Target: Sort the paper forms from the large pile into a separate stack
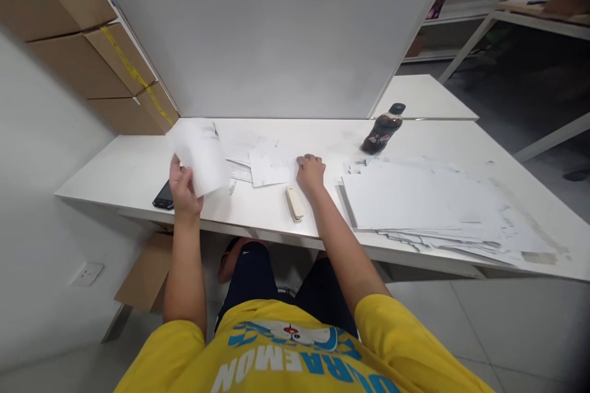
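My left hand [183, 187] is closed on a white sheet of paper [199, 153], lifted off the white table [133, 169] and blurred by motion. My right hand [311, 172] rests on the table with fingers curled, pressing the edge of another sheet of paper [270, 166] lying flat. A cream stapler [294, 203] lies just to the left of my right wrist. A black phone [164, 196] lies by my left hand near the table's front edge.
A wide spread stack of white papers [428, 202] covers the table's right part. A dark soda bottle [383, 129] lies behind it. A grey partition [276, 31] stands at the back. Cardboard boxes [92, 43] are stacked at the left; shelving at the right.
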Demonstrator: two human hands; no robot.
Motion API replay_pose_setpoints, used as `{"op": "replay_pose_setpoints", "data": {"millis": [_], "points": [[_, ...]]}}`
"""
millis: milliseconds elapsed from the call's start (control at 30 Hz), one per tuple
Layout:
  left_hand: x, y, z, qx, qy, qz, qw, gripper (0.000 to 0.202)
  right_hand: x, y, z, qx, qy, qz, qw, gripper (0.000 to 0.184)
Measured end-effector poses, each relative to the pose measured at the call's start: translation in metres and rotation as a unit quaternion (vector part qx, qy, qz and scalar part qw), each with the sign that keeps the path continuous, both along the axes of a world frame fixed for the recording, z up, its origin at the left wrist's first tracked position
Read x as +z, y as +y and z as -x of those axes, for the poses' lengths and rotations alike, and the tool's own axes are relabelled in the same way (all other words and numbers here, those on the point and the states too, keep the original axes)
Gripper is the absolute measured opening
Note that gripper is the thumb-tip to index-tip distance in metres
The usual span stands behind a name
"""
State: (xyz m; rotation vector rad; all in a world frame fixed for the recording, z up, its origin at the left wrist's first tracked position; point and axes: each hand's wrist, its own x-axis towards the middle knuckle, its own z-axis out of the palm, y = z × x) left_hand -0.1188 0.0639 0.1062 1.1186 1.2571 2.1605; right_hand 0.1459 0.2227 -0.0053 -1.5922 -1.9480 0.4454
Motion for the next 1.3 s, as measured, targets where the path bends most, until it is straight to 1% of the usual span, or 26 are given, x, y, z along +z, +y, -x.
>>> {"op": "replay_pose_setpoints", "data": {"millis": [33, 67, 100, 133, 200, 267, 333, 400, 433, 500, 533, 567, 600, 633, 733, 800, 1000, 1133, 1200, 1300], "points": [[0.005, 0.000, -0.001, -0.029, -0.012, -0.031, 0.999, 0.048, 0.000, 0.000, 0.000, 0.010, 0.004, 0.001, 1.000, 0.042], [0.006, 0.003, -0.003, -0.056, -0.024, -0.045, 0.997, 0.049, 0.001, 0.000, -0.001, 0.020, 0.006, 0.002, 1.000, 0.043], [0.003, 0.009, -0.007, -0.077, -0.037, -0.043, 0.995, 0.049, 0.000, 0.000, -0.002, 0.025, 0.015, 0.004, 1.000, 0.046], [-0.004, 0.017, -0.011, -0.093, -0.048, -0.022, 0.994, 0.049, 0.000, 0.000, -0.003, 0.025, 0.037, 0.008, 0.999, 0.050], [-0.025, 0.035, -0.018, -0.112, -0.052, 0.068, 0.990, 0.050, -0.002, 0.002, -0.006, 0.004, 0.116, 0.020, 0.993, 0.055], [-0.050, 0.050, -0.022, -0.106, -0.013, 0.179, 0.978, 0.050, -0.004, 0.004, -0.008, -0.028, 0.207, 0.031, 0.977, 0.054], [-0.071, 0.059, -0.024, -0.058, 0.082, 0.264, 0.959, 0.048, -0.006, 0.005, -0.009, -0.049, 0.259, 0.031, 0.964, 0.050], [-0.084, 0.061, -0.025, 0.024, 0.203, 0.310, 0.929, 0.042, -0.007, 0.007, -0.009, -0.054, 0.273, 0.024, 0.960, 0.048], [-0.088, 0.060, -0.025, 0.063, 0.262, 0.321, 0.908, 0.042, -0.007, 0.007, -0.009, -0.050, 0.270, 0.021, 0.961, 0.048], [-0.092, 0.059, -0.025, 0.116, 0.348, 0.333, 0.869, 0.047, -0.009, 0.007, -0.009, -0.035, 0.254, 0.017, 0.966, 0.044], [-0.093, 0.059, -0.026, 0.130, 0.371, 0.337, 0.856, 0.051, -0.009, 0.007, -0.009, -0.025, 0.246, 0.016, 0.969, 0.042], [-0.093, 0.059, -0.026, 0.137, 0.381, 0.338, 0.850, 0.056, -0.010, 0.007, -0.009, -0.016, 0.240, 0.016, 0.971, 0.041], [-0.094, 0.058, -0.027, 0.137, 0.377, 0.338, 0.851, 0.059, -0.012, 0.007, -0.010, -0.011, 0.237, 0.017, 0.971, 0.042], [-0.094, 0.058, -0.027, 0.127, 0.364, 0.336, 0.859, 0.060, -0.013, 0.007, -0.010, -0.011, 0.238, 0.017, 0.971, 0.043], [-0.096, 0.057, -0.027, 0.070, 0.323, 0.315, 0.890, 0.061, -0.017, 0.008, -0.011, -0.010, 0.247, 0.010, 0.969, 0.044], [-0.097, 0.057, -0.027, 0.054, 0.311, 0.307, 0.898, 0.061, -0.018, 0.008, -0.012, -0.001, 0.256, 0.008, 0.967, 0.043], [-0.097, 0.060, -0.027, 0.070, 0.280, 0.310, 0.906, 0.059, -0.016, 0.007, -0.011, -0.006, 0.299, 0.021, 0.954, 0.035], [-0.096, 0.058, -0.028, 0.089, 0.300, 0.299, 0.902, 0.056, -0.013, 0.005, -0.011, -0.014, 0.323, 0.031, 0.946, 0.031], [-0.098, 0.057, -0.029, 0.085, 0.300, 0.285, 0.906, 0.054, -0.012, 0.004, -0.011, -0.019, 0.326, 0.035, 0.945, 0.030], [-0.100, 0.057, -0.028, 0.068, 0.271, 0.278, 0.919, 0.054, -0.010, 0.003, -0.011, -0.021, 0.327, 0.037, 0.944, 0.030]]}}
